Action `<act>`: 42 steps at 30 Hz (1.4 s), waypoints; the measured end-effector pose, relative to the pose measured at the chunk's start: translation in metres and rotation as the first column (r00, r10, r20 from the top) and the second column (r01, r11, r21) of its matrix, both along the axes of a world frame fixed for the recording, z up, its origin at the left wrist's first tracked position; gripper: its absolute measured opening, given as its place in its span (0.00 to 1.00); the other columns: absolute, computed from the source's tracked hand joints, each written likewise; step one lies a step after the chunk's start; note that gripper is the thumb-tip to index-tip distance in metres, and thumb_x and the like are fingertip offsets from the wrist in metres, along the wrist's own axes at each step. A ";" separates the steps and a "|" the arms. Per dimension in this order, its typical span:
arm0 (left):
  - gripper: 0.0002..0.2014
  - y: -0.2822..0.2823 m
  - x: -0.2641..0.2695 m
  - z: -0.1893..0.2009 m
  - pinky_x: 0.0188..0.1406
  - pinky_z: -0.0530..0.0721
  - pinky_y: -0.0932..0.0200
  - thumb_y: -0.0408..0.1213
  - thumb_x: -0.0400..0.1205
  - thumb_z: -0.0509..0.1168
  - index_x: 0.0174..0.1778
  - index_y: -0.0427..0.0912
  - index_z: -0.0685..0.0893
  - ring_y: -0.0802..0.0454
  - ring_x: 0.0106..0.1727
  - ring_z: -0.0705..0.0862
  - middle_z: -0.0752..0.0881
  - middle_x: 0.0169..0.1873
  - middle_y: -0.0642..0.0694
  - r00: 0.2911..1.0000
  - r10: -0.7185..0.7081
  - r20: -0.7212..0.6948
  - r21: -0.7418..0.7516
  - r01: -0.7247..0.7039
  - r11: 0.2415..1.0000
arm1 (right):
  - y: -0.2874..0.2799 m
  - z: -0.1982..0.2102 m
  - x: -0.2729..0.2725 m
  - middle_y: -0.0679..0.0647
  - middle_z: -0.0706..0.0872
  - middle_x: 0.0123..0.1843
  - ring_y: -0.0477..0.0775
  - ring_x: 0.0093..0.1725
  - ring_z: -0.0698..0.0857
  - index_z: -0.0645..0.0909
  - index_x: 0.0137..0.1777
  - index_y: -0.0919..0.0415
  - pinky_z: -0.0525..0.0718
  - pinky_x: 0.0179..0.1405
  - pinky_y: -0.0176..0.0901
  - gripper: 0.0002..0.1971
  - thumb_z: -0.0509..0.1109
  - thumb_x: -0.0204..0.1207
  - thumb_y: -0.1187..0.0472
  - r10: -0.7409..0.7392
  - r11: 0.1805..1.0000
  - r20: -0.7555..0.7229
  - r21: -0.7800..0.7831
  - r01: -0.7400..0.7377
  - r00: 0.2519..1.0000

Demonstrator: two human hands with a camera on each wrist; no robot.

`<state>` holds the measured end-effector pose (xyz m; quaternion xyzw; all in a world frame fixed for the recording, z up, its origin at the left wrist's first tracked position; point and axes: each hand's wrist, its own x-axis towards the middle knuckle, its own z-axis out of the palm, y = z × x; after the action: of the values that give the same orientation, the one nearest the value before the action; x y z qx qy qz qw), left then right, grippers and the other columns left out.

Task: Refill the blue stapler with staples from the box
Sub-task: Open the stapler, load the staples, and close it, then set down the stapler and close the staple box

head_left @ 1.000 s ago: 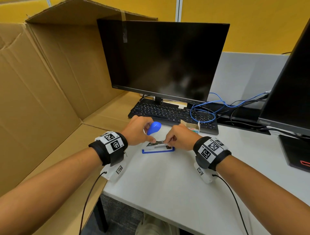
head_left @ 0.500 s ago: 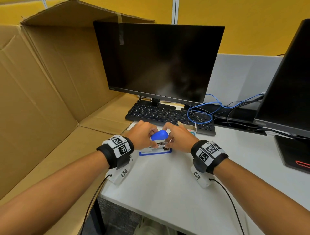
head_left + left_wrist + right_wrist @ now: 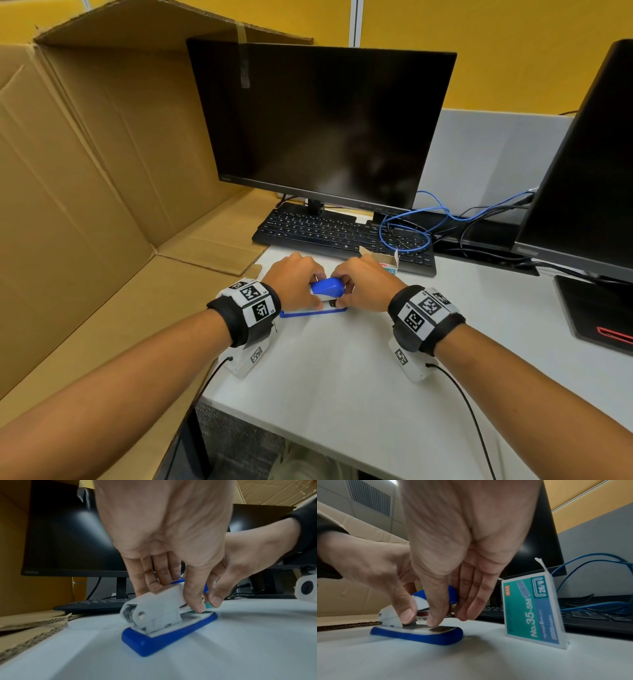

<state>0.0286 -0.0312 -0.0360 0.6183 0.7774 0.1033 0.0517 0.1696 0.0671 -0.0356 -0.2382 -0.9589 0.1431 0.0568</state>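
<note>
Stapler [image 3: 327, 287] sits on the desk [image 3: 342, 377], my left hand [image 3: 294, 284] and right hand [image 3: 368, 286] both pinching it; closing crooked could jam the staples.

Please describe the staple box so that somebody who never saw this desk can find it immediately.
Start from the black keyboard under the middle monitor. Just in front of its right end, on the white desk, the staple box stands upright with its top flap open, right beside the right hand. It is the only teal and blue carton there, printed "MAX No.35-5M".
</note>
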 end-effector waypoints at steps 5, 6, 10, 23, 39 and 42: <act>0.15 0.000 0.001 -0.001 0.37 0.71 0.58 0.46 0.72 0.74 0.52 0.46 0.89 0.49 0.40 0.76 0.82 0.36 0.49 1.000 0.012 -0.008 -0.020 -0.013 1.000 | 0.007 0.015 0.005 0.52 0.89 0.56 0.50 0.53 0.83 0.83 0.66 0.57 0.81 0.60 0.45 0.26 0.82 0.67 0.54 -0.011 1.000 -0.061 0.021 0.012 0.998; 0.14 0.000 0.001 -0.002 0.36 0.70 0.58 0.46 0.72 0.74 0.51 0.45 0.89 0.48 0.40 0.76 0.82 0.36 0.48 1.000 0.012 -0.007 -0.022 -0.012 1.000 | 0.009 0.018 0.006 0.52 0.88 0.59 0.51 0.57 0.83 0.82 0.67 0.57 0.83 0.61 0.48 0.28 0.82 0.68 0.55 -0.010 1.000 -0.086 0.024 0.012 0.996; 0.13 0.001 0.001 -0.006 0.37 0.74 0.57 0.46 0.73 0.73 0.48 0.43 0.89 0.45 0.40 0.78 0.85 0.37 0.45 1.000 0.012 -0.013 -0.029 -0.012 1.000 | 0.015 0.024 0.013 0.54 0.83 0.71 0.56 0.70 0.78 0.78 0.73 0.55 0.79 0.67 0.48 0.30 0.80 0.71 0.56 -0.049 0.995 -0.101 0.079 0.057 0.994; 0.19 0.004 0.013 -0.006 0.44 0.78 0.55 0.52 0.79 0.67 0.56 0.40 0.80 0.46 0.46 0.77 0.77 0.48 0.43 0.984 0.168 -0.054 -0.074 -0.172 0.982 | 0.031 0.022 0.025 0.55 0.76 0.79 0.58 0.78 0.73 0.74 0.76 0.54 0.72 0.76 0.53 0.29 0.77 0.74 0.57 -0.164 0.975 -0.152 0.126 0.184 0.975; 0.15 0.002 -0.004 0.004 0.42 0.78 0.57 0.47 0.80 0.68 0.54 0.40 0.78 0.48 0.46 0.78 0.76 0.47 0.43 0.956 0.283 -0.070 -0.090 -0.289 0.953 | 0.048 0.009 0.021 0.60 0.81 0.73 0.65 0.76 0.76 0.75 0.76 0.52 0.86 0.60 0.60 0.28 0.72 0.76 0.69 -0.255 0.966 0.006 0.034 0.255 0.967; 0.13 0.000 -0.013 0.006 0.40 0.80 0.56 0.47 0.78 0.69 0.45 0.43 0.74 0.48 0.43 0.79 0.80 0.46 0.43 0.950 0.307 -0.062 -0.087 -0.311 0.946 | 0.045 0.012 0.010 0.61 0.81 0.74 0.66 0.76 0.77 0.75 0.76 0.52 0.86 0.60 0.59 0.28 0.71 0.77 0.70 -0.230 0.973 -0.009 0.014 0.230 0.973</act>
<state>0.0152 -0.0308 -0.0304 0.4880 0.8697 0.0579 0.0456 0.1794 0.1119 -0.0238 -0.3467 -0.9258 0.1292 0.0783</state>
